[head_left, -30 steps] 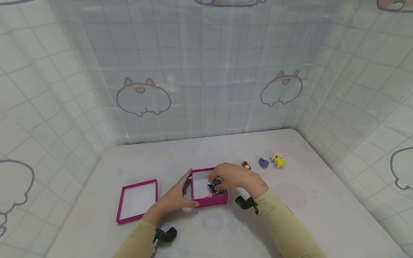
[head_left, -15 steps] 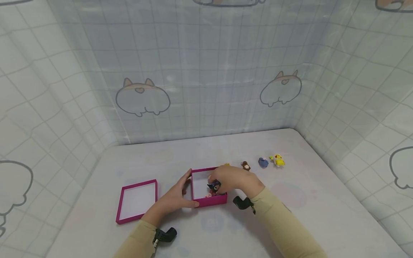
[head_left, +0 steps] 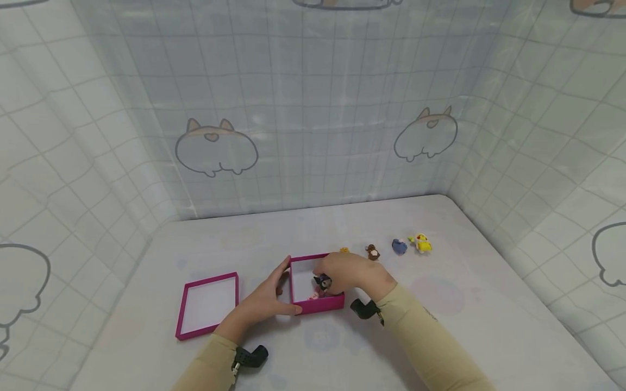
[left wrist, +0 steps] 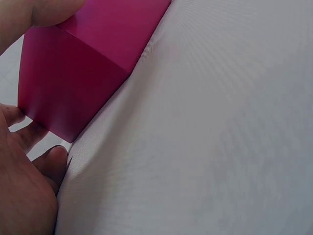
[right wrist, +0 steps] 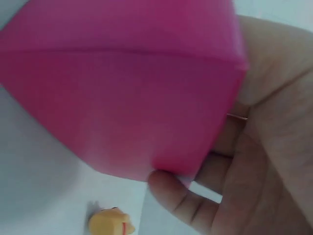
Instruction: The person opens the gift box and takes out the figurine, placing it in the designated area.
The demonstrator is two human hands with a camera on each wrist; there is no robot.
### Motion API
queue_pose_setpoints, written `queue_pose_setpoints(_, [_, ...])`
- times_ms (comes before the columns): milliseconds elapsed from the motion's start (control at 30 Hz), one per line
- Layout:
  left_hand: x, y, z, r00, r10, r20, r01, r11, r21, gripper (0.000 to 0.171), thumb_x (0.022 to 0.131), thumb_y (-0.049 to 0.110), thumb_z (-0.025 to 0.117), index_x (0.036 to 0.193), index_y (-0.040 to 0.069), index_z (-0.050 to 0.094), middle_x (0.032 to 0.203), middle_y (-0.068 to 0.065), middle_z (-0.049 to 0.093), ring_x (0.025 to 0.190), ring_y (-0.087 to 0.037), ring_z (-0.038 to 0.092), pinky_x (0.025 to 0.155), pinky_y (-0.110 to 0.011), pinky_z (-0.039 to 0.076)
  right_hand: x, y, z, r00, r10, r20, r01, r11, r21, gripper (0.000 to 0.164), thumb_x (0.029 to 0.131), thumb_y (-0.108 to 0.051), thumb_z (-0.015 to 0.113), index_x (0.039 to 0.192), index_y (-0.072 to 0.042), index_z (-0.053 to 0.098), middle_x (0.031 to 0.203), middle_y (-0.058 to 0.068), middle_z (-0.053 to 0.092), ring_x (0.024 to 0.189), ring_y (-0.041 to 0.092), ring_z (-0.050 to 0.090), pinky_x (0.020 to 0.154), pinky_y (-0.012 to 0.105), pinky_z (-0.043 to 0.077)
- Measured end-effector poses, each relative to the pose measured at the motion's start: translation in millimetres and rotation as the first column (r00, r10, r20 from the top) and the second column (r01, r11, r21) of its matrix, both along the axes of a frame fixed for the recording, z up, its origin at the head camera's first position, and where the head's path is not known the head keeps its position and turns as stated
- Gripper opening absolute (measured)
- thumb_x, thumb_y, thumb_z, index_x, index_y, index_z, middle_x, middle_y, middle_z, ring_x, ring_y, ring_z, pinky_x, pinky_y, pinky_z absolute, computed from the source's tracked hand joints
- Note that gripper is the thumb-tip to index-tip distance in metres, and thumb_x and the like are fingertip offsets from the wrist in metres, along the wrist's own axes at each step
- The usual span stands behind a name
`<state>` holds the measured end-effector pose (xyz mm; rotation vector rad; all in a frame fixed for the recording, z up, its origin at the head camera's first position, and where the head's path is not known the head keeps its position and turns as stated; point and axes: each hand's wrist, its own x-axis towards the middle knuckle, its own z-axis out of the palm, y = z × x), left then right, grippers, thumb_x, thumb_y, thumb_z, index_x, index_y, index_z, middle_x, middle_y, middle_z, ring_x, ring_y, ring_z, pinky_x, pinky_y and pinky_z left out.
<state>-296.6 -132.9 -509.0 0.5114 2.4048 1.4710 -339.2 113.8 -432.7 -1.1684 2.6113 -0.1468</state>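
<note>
A magenta box [head_left: 320, 306] with a white inside stands mid-table. My left hand [head_left: 264, 297] holds its left side, the thumb at the near corner and the fingers along the left wall. Over the right wall, my right hand [head_left: 342, 272] reaches down into the box. A small dark-haired figurine [head_left: 323, 281] shows inside, right at this hand, and a pink figurine [head_left: 313, 296] lies below it. In the right wrist view, one finger [right wrist: 171, 193] stays outside the wall. The box wall hides the other fingertips, so I cannot tell whether they pinch a figurine.
The matching lid [head_left: 207, 281] lies on the table to the left, white inside up. Behind and right of the box are an orange figurine [head_left: 344, 250], a brown monkey-like figurine [head_left: 373, 252], a blue figurine [head_left: 399, 246] and a yellow figurine [head_left: 422, 244].
My right hand has lowered deeper into the box and shifted slightly left, baring the orange figurine behind it. The dark-haired figurine has turned and shifted beside the hand. My left hand holds still.
</note>
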Motion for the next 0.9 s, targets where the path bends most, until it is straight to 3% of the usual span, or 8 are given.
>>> queue_pose_setpoints(133, [0.6, 0.4, 1.8, 1.0, -0.001, -0.003, 0.001, 1.0, -0.004, 0.126, 0.067, 0.041, 0.091, 0.161, 0.024, 0.007, 0.163, 0.003, 0.016, 0.146, -0.021, 0.023, 0.112, -0.045, 0.034, -2.1, 3.5, -6.6, 1.0, 0.027, -0.005, -0.028, 0.998, -0.057, 0.017, 0.083, -0.022, 0.079, 0.097, -0.019, 0.068, 0.077, -0.01, 0.056, 0.074, 0.01, 0.052, 0.069, 0.024, 0.05])
queue_pose_setpoints(333, [-1.0, 0.4, -0.3, 1.0, 0.004, -0.011, -0.004, 1.0, -0.001, 0.127, 0.067, 0.041, 0.091, 0.161, 0.023, 0.008, 0.163, 0.001, 0.018, 0.146, -0.022, 0.024, 0.112, -0.045, 0.035, -2.7, 7.7, -12.5, 0.999, 0.034, -0.031, -0.036, 0.997, -0.072, 0.034, 0.082, -0.027, 0.082, 0.113, -0.018, 0.072, 0.097, -0.01, 0.064, 0.088, 0.007, 0.057, 0.086, 0.026, 0.053])
queue_pose_setpoints(633, [-2.6, 0.4, -6.8, 1.0, 0.011, -0.014, -0.011, 1.0, -0.012, 0.126, 0.067, 0.042, 0.09, 0.16, 0.024, 0.008, 0.162, 0.0, 0.02, 0.146, -0.023, 0.024, 0.111, -0.046, 0.036, -3.6, 8.8, -13.9, 0.999, 0.047, -0.019, -0.049, 0.996, -0.074, 0.031, 0.08, -0.019, 0.083, 0.111, -0.02, 0.074, 0.092, -0.011, 0.061, 0.085, 0.008, 0.055, 0.083, 0.023, 0.053])
queue_pose_setpoints(900, [-2.5, 1.3, -5.6, 1.0, 0.024, -0.007, -0.024, 1.0, -0.008, 0.125, 0.067, 0.036, 0.091, 0.16, 0.025, 0.009, 0.162, -0.003, 0.021, 0.146, -0.024, 0.025, 0.11, -0.047, 0.036, -4.1, 9.8, -16.7, 1.0, 0.023, -0.018, -0.024, 0.996, -0.091, 0.039, 0.08, -0.023, 0.083, 0.118, -0.02, 0.073, 0.107, -0.011, 0.066, 0.097, 0.008, 0.058, 0.091, 0.027, 0.052])
